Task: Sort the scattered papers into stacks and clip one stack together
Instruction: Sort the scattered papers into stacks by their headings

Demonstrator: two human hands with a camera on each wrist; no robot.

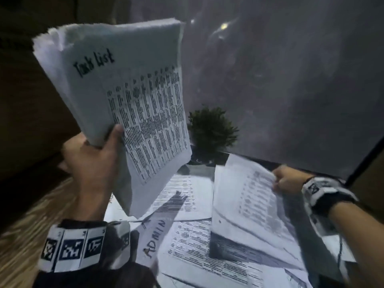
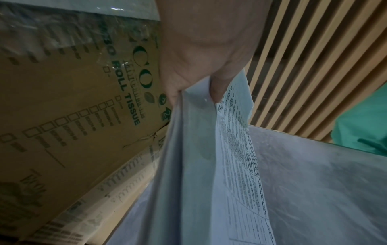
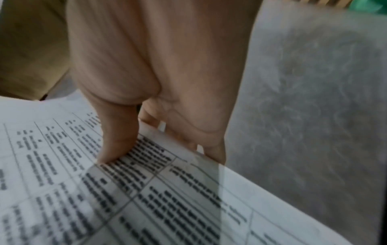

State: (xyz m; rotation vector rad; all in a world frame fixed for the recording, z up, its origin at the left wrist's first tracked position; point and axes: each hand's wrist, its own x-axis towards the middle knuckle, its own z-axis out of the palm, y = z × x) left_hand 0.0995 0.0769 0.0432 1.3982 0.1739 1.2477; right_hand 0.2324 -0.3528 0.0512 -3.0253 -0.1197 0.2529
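Note:
My left hand (image 1: 97,161) grips a thick stack of papers (image 1: 128,100) headed "Task List" and holds it upright above the table's left side; in the left wrist view the thumb and fingers of that hand (image 2: 196,79) pinch the stack (image 2: 199,165) at its lower edge. My right hand (image 1: 286,181) pinches the far edge of a printed sheet (image 1: 247,206) and lifts it off the pile at right. The right wrist view shows my thumb (image 3: 117,140) on top of that sheet (image 3: 146,199) and fingers under it. More printed sheets (image 1: 199,246) lie scattered on the table, one marked "ADMIN" (image 1: 154,238).
A small potted plant (image 1: 212,129) stands at the back of the table against a grey wall panel (image 1: 291,80). Cardboard boxes (image 2: 62,99) stand to the left. A wood-grain floor (image 1: 22,235) shows at lower left.

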